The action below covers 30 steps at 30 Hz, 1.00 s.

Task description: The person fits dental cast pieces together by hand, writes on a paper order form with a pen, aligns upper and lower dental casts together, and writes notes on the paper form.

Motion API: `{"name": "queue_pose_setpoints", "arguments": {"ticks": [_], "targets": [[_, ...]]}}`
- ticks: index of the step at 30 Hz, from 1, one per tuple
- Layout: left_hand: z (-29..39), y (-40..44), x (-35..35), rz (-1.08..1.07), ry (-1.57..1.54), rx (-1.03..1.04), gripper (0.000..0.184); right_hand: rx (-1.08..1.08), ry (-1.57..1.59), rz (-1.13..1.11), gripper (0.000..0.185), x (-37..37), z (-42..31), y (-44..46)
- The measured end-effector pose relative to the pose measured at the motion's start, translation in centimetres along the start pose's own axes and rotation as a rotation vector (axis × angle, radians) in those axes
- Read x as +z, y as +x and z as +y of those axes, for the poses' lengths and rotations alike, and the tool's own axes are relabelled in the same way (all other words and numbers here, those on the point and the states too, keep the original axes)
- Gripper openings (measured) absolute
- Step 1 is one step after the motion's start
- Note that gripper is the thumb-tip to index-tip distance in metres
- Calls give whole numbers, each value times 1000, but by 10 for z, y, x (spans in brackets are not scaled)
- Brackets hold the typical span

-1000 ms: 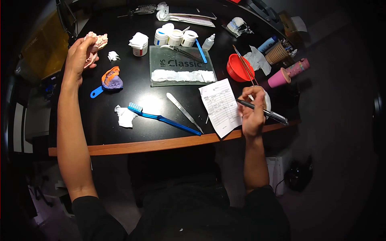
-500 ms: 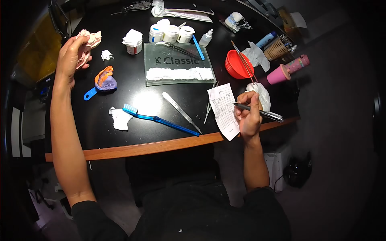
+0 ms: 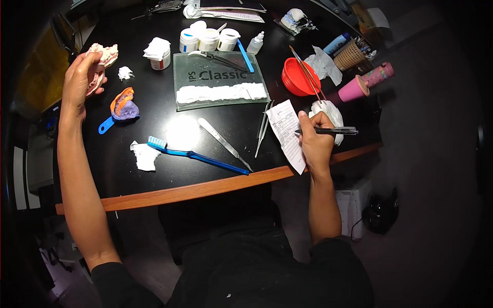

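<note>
At the left, my left hand is closed round pink dental casts, raised near the table's left side. My right hand grips a black pen, its tip over the written paper slip. The slip lies slightly turned beside that hand, near the front edge. Thin metal tools lie partly under its left side. Crumpled white tissue sits just behind my right hand. Below my left hand is an orange and purple impression in a blue-handled tray.
A glass slab with a white strip lies mid-table, white jars behind it. A blue toothbrush and a metal knife lie in front. A red bowl holding brushes and a pink cup stand right.
The view has shifted, moving the table's things leftward. My right hand has turned, bringing the pen nearly level over the slip. The slip is more tilted, showing more of the tools beside it.
</note>
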<state>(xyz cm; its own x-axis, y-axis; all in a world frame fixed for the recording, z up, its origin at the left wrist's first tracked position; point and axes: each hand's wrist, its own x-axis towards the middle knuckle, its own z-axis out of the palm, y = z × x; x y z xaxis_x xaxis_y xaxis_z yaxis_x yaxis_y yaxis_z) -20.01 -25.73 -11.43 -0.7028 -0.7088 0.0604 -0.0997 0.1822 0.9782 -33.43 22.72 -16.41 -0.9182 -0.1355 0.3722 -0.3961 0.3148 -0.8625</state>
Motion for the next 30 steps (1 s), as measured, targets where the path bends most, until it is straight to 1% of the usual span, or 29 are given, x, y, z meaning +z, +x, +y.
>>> {"name": "queue_pose_setpoints", "arguments": {"ticks": [1, 4, 10, 13, 22, 25, 28, 30], "targets": [[0, 0, 0, 2, 2, -2, 44, 68, 30, 14, 40, 0, -3, -1], [1, -3, 1, 7, 7, -3, 44, 145, 59, 70, 40, 4, -18, -3], [-2, 0, -1, -5, 8, -1, 44, 120, 27, 13, 40, 4, -12, -3], [-1, 0, 0, -10, 21, -2, 45, 32, -19, -16, 39, 3, -3, 0], [1, -2, 1, -10, 28, -13, 44, 111, 27, -12, 37, 6, -10, -3], [2, -3, 2, -12, 27, -10, 45, -52, -79, -21, 37, 4, 4, 2], [1, -2, 1, -19, 25, -7, 45, 34, -21, -15, 36, 5, -5, -2], [-2, 1, 0, -21, 25, -4, 44, 35, -14, -12, 37, 6, -5, -2]]}}
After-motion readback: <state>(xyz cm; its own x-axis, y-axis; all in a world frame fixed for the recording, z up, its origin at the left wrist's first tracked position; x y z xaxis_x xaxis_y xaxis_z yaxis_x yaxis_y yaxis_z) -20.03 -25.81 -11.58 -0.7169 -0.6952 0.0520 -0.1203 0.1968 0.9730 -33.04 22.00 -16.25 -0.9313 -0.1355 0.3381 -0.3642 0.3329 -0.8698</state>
